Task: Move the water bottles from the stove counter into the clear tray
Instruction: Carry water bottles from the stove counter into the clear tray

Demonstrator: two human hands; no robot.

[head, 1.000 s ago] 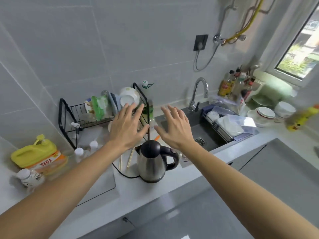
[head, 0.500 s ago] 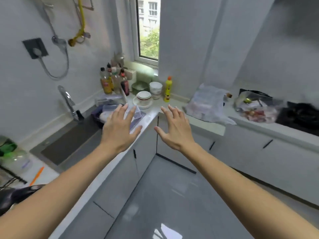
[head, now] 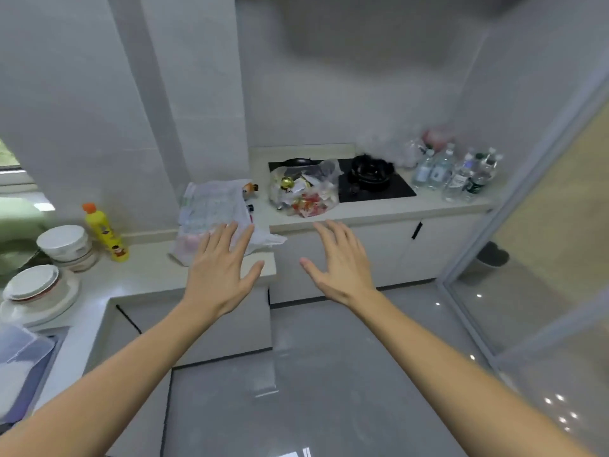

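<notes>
Several clear water bottles (head: 456,174) stand in a cluster at the far right end of the stove counter (head: 379,211), right of the black cooktop (head: 375,188). My left hand (head: 219,270) and my right hand (head: 342,263) are held out in front of me, fingers spread, palms down, holding nothing. Both hands hover well short of the bottles, over the floor and the counter corner. A clear plastic container (head: 19,361) shows partly at the lower left edge.
A black wok (head: 370,171) sits on the cooktop. A clear bag of rubbish (head: 304,189) and a white plastic bag (head: 214,209) lie on the counter. A yellow bottle (head: 105,232), stacked bowls (head: 66,247) and plates (head: 33,285) stand at left. A glass door (head: 543,225) is at right.
My view has swung right, from the sink and kettle to the stove counter. Both hands stay outstretched and spread with nothing in them.
</notes>
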